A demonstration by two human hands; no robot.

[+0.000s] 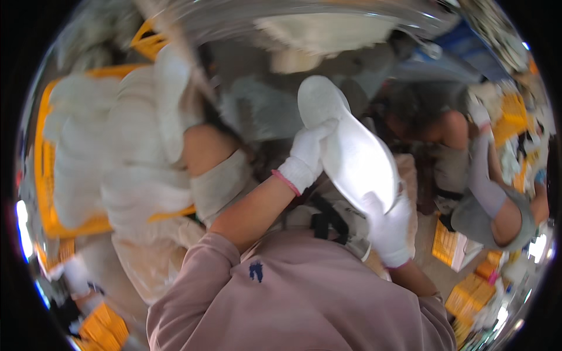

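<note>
A white shoe sole [360, 151] is held up slantwise in front of my chest, its one rounded end pointing away from me. My left hand [311, 147], in a white knitted glove with a pink cuff, grips its left edge near the narrow middle, thumb on top. The near end is in my right hand [387, 225], gloved the same way, with the thumb over the upper face. The fingers of both hands are partly hidden beneath the sole.
To the left a yellow crate [45, 175] is piled with white soles [132, 128]. A whitish, ragged-edged mass [328, 32] lies beyond the sole. Co-workers sit at the right, one in a grey-green shirt [489, 213], near yellow crates [468, 295]. A pale plastic bag [155, 257] lies below the left crate.
</note>
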